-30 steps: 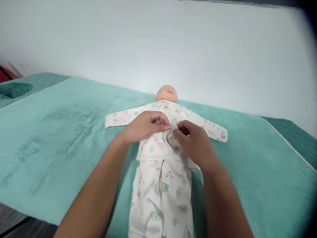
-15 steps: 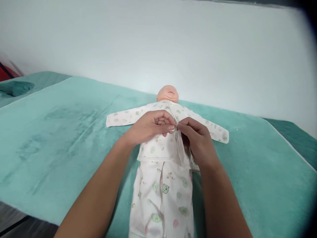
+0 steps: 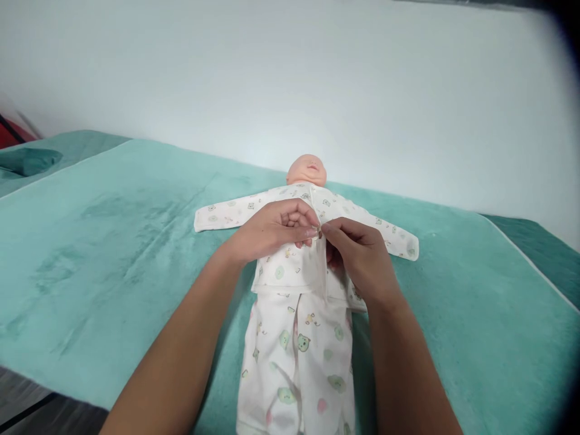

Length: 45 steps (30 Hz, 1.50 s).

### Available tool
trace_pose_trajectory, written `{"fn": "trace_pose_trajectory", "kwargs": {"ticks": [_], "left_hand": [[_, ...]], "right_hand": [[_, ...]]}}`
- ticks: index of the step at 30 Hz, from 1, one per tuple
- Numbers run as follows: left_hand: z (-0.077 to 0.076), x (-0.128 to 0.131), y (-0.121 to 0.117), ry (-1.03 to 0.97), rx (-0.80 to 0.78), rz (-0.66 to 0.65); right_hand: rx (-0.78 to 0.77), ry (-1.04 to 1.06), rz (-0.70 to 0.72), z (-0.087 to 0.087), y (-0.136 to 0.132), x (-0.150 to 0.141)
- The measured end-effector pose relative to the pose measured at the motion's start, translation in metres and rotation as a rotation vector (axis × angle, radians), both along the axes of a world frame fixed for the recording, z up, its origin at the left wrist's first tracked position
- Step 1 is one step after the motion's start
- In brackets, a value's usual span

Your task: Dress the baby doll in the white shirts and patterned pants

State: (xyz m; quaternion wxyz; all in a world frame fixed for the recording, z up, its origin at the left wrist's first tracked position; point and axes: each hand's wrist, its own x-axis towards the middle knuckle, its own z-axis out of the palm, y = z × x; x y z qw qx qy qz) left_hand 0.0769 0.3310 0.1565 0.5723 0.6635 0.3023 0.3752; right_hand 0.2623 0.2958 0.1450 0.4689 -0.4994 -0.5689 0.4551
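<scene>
A baby doll [image 3: 307,170] lies on its back, head away from me, dressed in a white printed baby shirt [image 3: 281,272] and matching trousers [image 3: 317,368]. The shirt's sleeves stretch out to both sides. At the middle of the chest, my left hand [image 3: 285,228] pinches the edge of the shirt's front opening between thumb and finger. Right beside it, my right hand [image 3: 356,244] pinches the other side of the opening, its fingertips almost touching the left thumb. Whatever small fastener may be between the fingertips is too small to make out.
A green cloth [image 3: 127,241] with shallow creases covers the table under the doll. Behind it rises a white wall [image 3: 254,78]. Darker green fabric [image 3: 534,241] shows at the right, and a red object [image 3: 13,134] at the far left edge.
Both hands stay at the chest, with only small shifts of the fingertips. The shirt's loose front edge, which was folded up below my right hand, now lies flatter.
</scene>
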Motion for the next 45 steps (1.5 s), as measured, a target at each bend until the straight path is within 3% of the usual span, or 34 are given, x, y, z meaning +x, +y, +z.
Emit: {"fn": "trace_pose_trajectory", "kwargs": {"ticks": [16,20,28,38,45], "left_hand": [[-0.001,0.000,0.000,0.039,0.008,0.015],[0.000,0.000,-0.001,0.061,0.027,0.003],[0.002,0.005,-0.007,0.186,0.072,0.070],[-0.004,0.001,0.000,-0.023,-0.013,-0.001],[-0.001,-0.001,0.000,0.024,-0.007,-0.016]], "right_hand": [[-0.023,0.095,0.110,0.001,0.003,0.007],[-0.060,0.049,0.186,0.004,0.002,0.010],[-0.059,-0.080,0.143,0.004,-0.001,0.006],[-0.039,0.040,0.207,0.001,0.003,0.010],[-0.059,0.118,0.224,0.000,0.004,0.011]]}}
